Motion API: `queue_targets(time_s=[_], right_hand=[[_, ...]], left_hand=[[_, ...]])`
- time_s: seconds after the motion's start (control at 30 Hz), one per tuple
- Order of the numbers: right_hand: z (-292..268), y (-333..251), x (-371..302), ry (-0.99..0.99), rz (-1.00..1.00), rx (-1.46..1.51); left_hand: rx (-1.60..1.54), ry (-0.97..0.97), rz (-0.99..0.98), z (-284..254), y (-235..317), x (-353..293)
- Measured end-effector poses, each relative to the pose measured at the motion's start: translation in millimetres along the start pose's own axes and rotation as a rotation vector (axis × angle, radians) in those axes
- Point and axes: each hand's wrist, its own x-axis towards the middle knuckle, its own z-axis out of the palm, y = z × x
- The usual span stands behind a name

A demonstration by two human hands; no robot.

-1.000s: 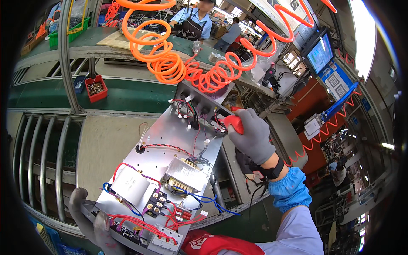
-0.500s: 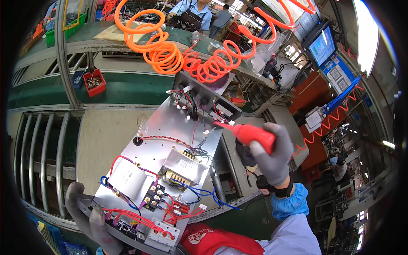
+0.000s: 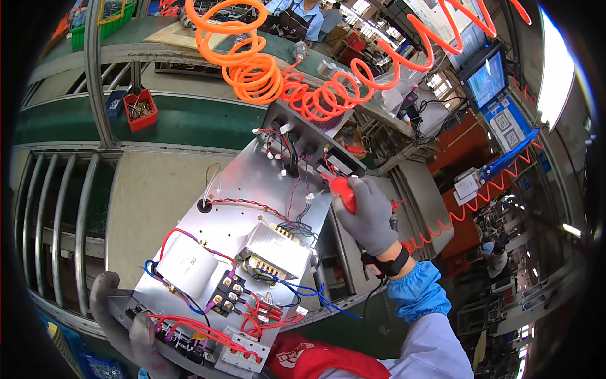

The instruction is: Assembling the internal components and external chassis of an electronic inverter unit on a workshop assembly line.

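Note:
In front of me lies a metal chassis [image 3: 237, 180], set at a slant, with a raised dark end panel at its far end. My left hand [image 3: 136, 335], in a grey glove, grips the chassis's near left edge. My right hand [image 3: 369, 215], also gloved, is wrapped round a red squeeze bottle [image 3: 344, 191]. The bottle's narrow tip points at the inner side of the far panel, by the white connectors; whether it touches cannot be told. On the plate sit a transformer [image 3: 276, 249], a white capacitor [image 3: 187, 266], a black terminal block [image 3: 227, 292] and red wires [image 3: 202, 335].
Coiled orange air hoses [image 3: 252, 76] hang over the far end. A red bin of small parts [image 3: 140, 110] stands on the green bench at far left. Metal rollers [image 3: 60, 221] lie to the left. A monitor [image 3: 486, 76] hangs at right. A co-worker [image 3: 293, 16] is across the bench.
My right hand has moved left and slightly up with the red squeeze bottle, closer to the far panel. My left hand stays on the chassis edge. The view has shifted a little.

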Motion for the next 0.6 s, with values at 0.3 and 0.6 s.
queue_targets(time_s=[0.3, 0.6], right_hand=[[6, 2, 2, -0.002, 0.001, -0.010], [-15, -3, -1, 0.015, 0.005, -0.013]], left_hand=[[0.081, 0.010, 0.037, 0, 0, 5], [0.054, -0.011, 0.046, 1, 0, 2]])
